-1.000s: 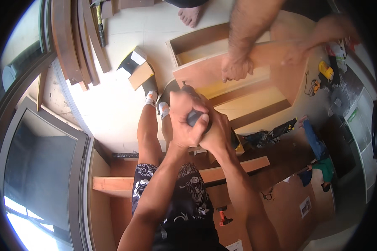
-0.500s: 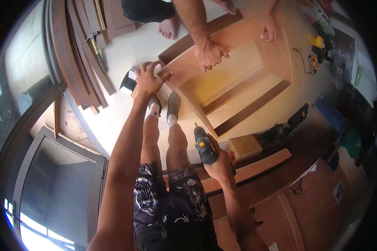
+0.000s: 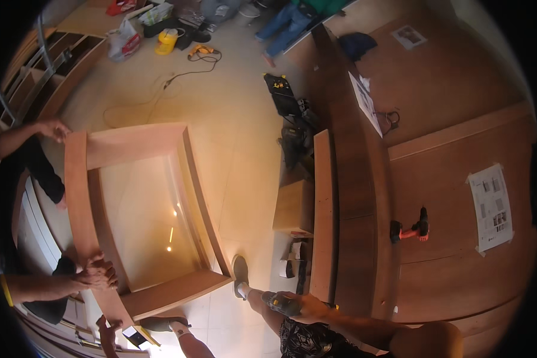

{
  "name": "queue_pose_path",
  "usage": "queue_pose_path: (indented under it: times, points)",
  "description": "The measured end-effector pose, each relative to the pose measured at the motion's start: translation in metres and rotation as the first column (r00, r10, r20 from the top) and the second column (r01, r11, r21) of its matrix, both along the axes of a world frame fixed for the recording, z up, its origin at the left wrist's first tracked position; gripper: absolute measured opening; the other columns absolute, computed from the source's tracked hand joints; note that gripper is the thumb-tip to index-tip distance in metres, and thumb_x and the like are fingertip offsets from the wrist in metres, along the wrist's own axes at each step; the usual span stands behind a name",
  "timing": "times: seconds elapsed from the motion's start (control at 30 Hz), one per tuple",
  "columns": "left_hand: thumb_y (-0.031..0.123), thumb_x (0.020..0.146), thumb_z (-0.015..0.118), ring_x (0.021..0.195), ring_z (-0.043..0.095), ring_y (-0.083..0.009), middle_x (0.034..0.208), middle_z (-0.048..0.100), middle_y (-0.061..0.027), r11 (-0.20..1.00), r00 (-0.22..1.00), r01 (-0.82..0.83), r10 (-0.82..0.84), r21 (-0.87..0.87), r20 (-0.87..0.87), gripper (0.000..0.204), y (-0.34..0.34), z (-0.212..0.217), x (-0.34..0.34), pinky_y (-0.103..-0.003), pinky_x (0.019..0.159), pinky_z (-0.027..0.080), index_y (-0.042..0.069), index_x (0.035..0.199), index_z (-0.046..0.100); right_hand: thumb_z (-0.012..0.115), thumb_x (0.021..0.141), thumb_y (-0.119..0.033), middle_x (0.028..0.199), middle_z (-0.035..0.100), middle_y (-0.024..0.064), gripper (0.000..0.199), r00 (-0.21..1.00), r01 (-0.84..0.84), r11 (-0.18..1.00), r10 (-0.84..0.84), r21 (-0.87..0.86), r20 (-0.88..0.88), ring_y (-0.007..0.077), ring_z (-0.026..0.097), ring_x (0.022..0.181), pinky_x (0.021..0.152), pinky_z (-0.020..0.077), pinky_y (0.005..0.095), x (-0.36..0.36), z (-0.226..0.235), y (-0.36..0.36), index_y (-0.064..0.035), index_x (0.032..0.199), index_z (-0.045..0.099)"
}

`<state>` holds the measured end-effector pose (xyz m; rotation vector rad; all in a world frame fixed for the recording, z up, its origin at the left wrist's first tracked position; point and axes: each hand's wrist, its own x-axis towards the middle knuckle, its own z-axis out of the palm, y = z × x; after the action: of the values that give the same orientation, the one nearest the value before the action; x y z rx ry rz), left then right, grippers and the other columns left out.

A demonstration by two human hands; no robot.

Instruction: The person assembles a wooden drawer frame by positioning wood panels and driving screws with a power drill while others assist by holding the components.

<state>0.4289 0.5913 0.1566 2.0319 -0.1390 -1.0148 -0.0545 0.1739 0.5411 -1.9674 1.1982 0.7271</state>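
A cordless drill point(image 3: 282, 303), dark with a yellow patch, is gripped in my right hand point(image 3: 310, 311) above my lap. Its bit is hard to make out here. My left hand point(image 3: 108, 335) is at the near-left corner of a rectangular wooden frame point(image 3: 176, 293), thumb and fingers apart around the board's end; whether it bears on the wood I cannot tell. The frame stands on the floor with its middle open. On its left board lies a co-worker's hand point(image 3: 96, 273), and that person's other hand point(image 3: 53, 129) is at the far-left corner.
A red drill point(image 3: 413, 228) and a taped paper sheet point(image 3: 492, 209) lie on a wooden surface at right. A cardboard box point(image 3: 293, 207), a long board point(image 3: 323, 215) and an open tool case point(image 3: 281, 95) stand nearer. A cable point(image 3: 188, 73) crosses the far floor.
My view has swung to the right, bringing the red drill and paper sheet into sight. My right hand still holds the cordless drill; my left hand stays by the frame's corner.
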Motion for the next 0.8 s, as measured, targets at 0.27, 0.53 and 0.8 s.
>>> queue_pose_path:
  times: [0.27,0.53,0.8]
  points:
    - [-0.006,0.078,0.075,0.075,0.066,-0.0234,0.089,0.063,-0.009,0.996,0.807,-0.092,0.075,0.0,0.586,0.042,-0.248,0.169,-0.14,-0.043,0.079,0.058,0.003,0.116,0.058,0.078,0.083,-0.026,0.102,0.076,0.0182,0.08,0.935,0.212,0.973,-0.23,0.094,0.269,0.0429,0.073,0.089,0.081,0.0596,0.0488,-0.089,0.065,-0.093,-0.0225,0.154,0.041]
    - [-0.011,0.079,0.068,0.072,0.066,-0.0246,0.084,0.061,-0.0121,0.997,0.994,-0.073,0.074,-0.011,0.079,0.035,-0.424,0.283,-0.26,-0.043,0.07,0.06,0.002,0.109,0.056,0.079,0.076,-0.02,0.119,0.073,0.0176,0.08,0.765,0.51,0.84,-0.541,0.182,0.351,0.0365,0.072,0.106,0.097,0.0567,0.0434,-0.154,0.174,-0.173,-0.022,0.15,0.048]
    - [-0.016,0.08,0.062,0.069,0.066,-0.0257,0.08,0.06,-0.0152,0.881,0.804,-0.473,0.43,-0.004,-0.41,0.029,-0.35,0.298,-0.309,-0.042,0.062,0.061,0.001,0.103,0.054,0.077,0.073,-0.011,0.116,0.073,0.0222,0.074,0.647,0.517,0.845,-0.488,0.133,0.585,0.0391,0.07,0.112,0.096,0.0564,0.0425,-0.147,0.212,-0.265,-0.0133,0.144,0.055]
